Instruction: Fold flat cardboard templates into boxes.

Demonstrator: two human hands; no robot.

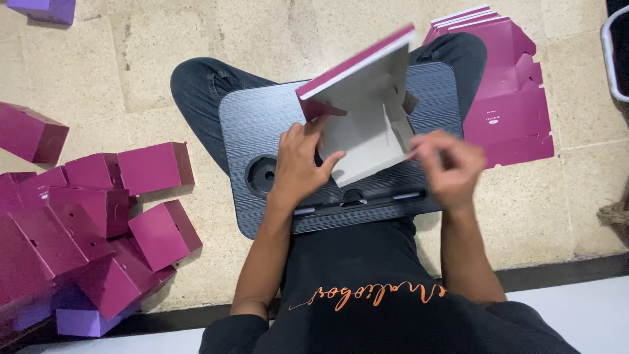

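Between both hands (373,160), half-folded magenta box (367,111).

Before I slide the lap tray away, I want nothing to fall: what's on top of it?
On the lap tray sits only a half-folded magenta box, held by the left hand and right hand. The surface beneath the box and hands is hidden.

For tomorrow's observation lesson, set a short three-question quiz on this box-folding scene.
1. True or false: the left hand touches the half-folded box.
2. Where does the pile of folded magenta boxes lie? A on the lap tray; B on the floor to the person's left; C behind the person.
3. What lies flat on the floor beyond the right hand?

Key: 1 true; 2 B; 3 flat unfolded magenta blanks.
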